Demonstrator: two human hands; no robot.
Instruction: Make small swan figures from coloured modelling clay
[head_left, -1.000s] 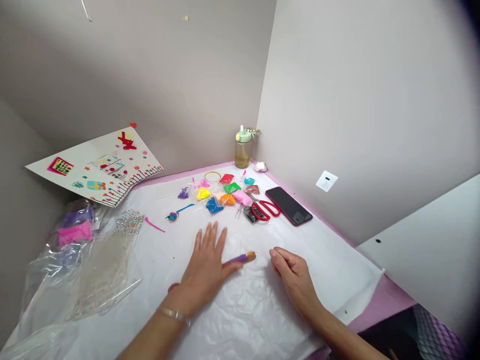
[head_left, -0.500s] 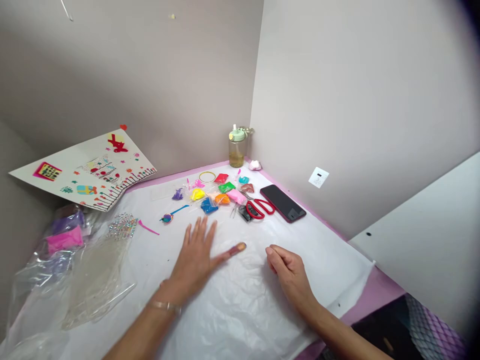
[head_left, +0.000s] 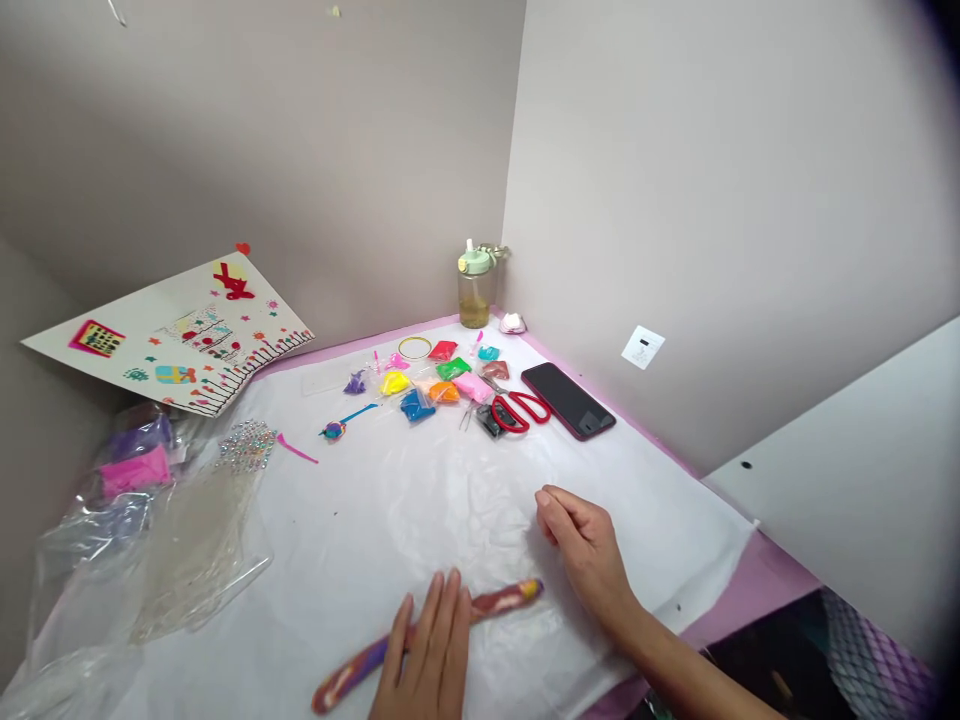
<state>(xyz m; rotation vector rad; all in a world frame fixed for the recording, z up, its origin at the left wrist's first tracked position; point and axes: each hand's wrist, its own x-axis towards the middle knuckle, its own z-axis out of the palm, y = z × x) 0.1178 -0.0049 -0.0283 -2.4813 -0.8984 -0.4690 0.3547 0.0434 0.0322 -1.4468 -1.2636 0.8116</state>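
Note:
A long roll of mixed-colour clay (head_left: 495, 603), red, purple and yellow, lies on the white paper sheet (head_left: 420, 510) near the front edge. My left hand (head_left: 427, 660) lies flat on the roll's middle with the fingers stretched out. My right hand (head_left: 581, 550) rests on the paper just right of the roll's yellow tip, fingers curled loosely and pressing down on the sheet; nothing shows in them.
Small clay bags (head_left: 442, 375) in several colours, red scissors (head_left: 517, 410) and a dark phone (head_left: 568, 400) lie at the back. A drink bottle (head_left: 474, 290) stands in the corner. A decorated card (head_left: 176, 335) leans at left above clear plastic bags (head_left: 150, 540).
My left hand has slid back toward me, and the clay roll has come with it, now longer and thinner. My right hand has stayed in place.

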